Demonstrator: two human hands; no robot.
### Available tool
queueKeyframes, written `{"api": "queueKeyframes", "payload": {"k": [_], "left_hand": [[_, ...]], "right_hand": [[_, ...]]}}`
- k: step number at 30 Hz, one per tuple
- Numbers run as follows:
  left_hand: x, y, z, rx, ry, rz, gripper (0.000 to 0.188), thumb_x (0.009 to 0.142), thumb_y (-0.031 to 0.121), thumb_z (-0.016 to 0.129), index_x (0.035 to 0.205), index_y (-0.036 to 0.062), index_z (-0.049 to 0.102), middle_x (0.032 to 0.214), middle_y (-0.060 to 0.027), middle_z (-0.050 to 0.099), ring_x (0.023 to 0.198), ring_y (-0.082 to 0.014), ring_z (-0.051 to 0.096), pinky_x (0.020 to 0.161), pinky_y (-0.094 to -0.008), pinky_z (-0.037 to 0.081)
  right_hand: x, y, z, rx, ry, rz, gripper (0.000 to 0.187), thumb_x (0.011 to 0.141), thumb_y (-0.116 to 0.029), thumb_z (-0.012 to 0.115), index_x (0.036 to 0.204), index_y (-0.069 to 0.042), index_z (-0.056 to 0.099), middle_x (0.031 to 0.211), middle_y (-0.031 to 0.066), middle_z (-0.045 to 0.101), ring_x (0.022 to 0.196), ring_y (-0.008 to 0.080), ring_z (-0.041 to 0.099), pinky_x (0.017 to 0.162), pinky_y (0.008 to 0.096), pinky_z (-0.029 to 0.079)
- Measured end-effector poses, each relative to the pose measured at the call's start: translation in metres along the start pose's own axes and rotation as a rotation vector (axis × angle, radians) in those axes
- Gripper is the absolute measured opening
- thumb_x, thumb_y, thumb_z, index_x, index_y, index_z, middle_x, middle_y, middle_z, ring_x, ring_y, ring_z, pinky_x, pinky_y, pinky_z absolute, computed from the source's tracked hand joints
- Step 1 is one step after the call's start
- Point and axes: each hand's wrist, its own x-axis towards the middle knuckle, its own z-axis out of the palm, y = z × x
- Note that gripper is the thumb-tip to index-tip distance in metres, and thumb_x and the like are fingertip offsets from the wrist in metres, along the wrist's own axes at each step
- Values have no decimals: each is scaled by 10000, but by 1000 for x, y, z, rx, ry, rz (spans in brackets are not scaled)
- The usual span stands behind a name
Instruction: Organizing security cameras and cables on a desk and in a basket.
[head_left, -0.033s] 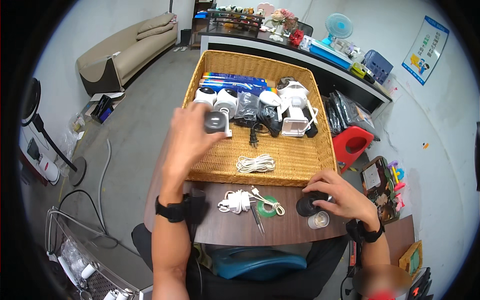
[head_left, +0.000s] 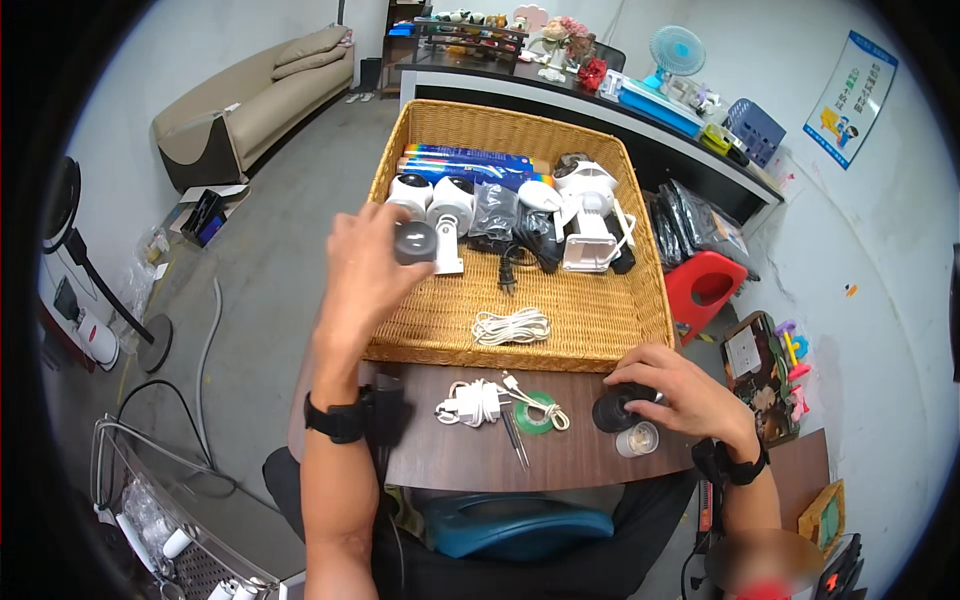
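Note:
My left hand (head_left: pixel 368 255) grips a dark round dome-like piece (head_left: pixel 414 242) over the left side of a wicker basket (head_left: pixel 540 352); its exact kind is unclear. Just behind it in the basket are white cameras (head_left: pixel 452 205), one on a white bracket. On the table, my right hand (head_left: pixel 672 388) closes around a black round object (head_left: pixel 613 410), partly hidden by the fingers. Touching or nearly touching that object is a small clear round container (head_left: pixel 637 439). To its left lie a green tape roll (head_left: pixel 535 413), white cables with a charger (head_left: pixel 472 403), and thin metal tools (head_left: pixel 515 440).
The basket also holds blue tubes (head_left: pixel 470 165), a bagged grey item (head_left: pixel 495 210), a black plug cable (head_left: pixel 508 272), a coiled white cable (head_left: pixel 512 327) and a white camera with panels (head_left: pixel 588 245). A red stool (head_left: pixel 705 290) stands right of the basket.
My left hand has moved slightly left and toward me with the dark round piece, uncovering more of the white bracket. My right hand stays in place.

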Motion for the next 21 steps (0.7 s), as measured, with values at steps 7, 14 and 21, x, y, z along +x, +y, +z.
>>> {"api": "queueKeyframes", "payload": {"k": [7,14,21], "left_hand": [[-2,-36,-16,48,-103,19,573,652,28,823,1205,130,711,1203,-22,703,1176,-327,525,1052,-432,368],[-6,-45,9,218,-82,58,502,683,-81,773,1150,104,743,1222,-45,683,1199,-327,512,1077,-444,363],[-8,-37,9,343,-139,91,535,689,-124,738,1172,102,779,1215,-45,701,1223,-315,521,1089,-442,365]], "right_hand": [[-2,5,14,-45,-103,55,399,946,-163,750,1318,-57,654,1313,129,631,1264,357,581,1086,440,474],[-4,-1,10,6,-107,71,468,931,-226,778,1344,-60,633,1286,144,640,1255,363,591,1071,442,490],[-4,-3,8,-18,-109,77,547,897,-234,806,1378,-69,604,1262,145,647,1234,363,603,1062,445,493]]}}
